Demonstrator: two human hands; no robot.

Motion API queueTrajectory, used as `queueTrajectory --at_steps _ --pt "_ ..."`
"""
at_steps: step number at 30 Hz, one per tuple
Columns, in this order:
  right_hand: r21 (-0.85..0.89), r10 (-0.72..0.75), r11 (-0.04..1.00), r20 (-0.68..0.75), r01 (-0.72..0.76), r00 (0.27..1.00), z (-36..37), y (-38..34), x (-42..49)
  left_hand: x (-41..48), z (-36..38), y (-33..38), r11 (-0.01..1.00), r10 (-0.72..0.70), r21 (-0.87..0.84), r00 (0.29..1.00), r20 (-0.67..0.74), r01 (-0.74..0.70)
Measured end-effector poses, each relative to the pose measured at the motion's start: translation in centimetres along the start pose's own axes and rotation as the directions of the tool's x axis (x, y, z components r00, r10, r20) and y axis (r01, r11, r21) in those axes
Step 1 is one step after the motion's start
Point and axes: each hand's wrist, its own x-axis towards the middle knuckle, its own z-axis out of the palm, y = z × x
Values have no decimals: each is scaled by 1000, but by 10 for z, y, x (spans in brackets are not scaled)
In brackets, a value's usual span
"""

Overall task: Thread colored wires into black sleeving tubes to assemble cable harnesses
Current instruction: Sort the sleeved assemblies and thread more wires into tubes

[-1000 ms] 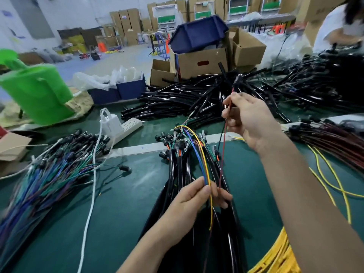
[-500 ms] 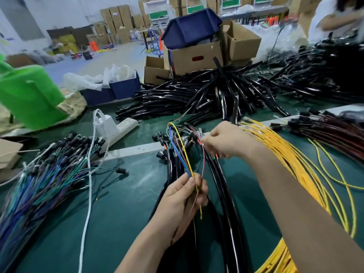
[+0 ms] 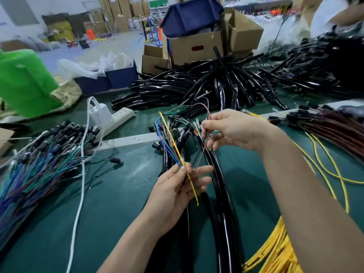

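I see a white power strip point(image 3: 120, 118) far left, a heap of black tubes point(image 3: 197, 85) behind, and sleeved harnesses point(image 3: 226, 203) under both hands. The left hand point(image 3: 177, 192) pinches the yellow wire point(image 3: 170, 134), which slants far-left to near-right, free tip toward me; the right hand point(image 3: 232, 131) pinches a pink wire point(image 3: 201, 155).

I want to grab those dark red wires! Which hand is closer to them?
Right. The right hand sits just left of the dark red wires, pinching a thin wire. The left hand is farther off, down and left, holding coloured wires.
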Motion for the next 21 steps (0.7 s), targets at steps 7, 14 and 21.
queueTrajectory --at_steps 7,14,21 --pt "-202 -43 979 -183 5 982 -18 -9 -12 4 -2 1 996 56 -72 996 -69 -61" --pt "-236 -78 969 -8 74 997 -4 -13 -16 0 0 -6 992 64 107 998 -26 -61" --pt "-249 -79 963 101 103 992 17 -2 0 -1 2 -5 983 14 182 1000 -10 -12"
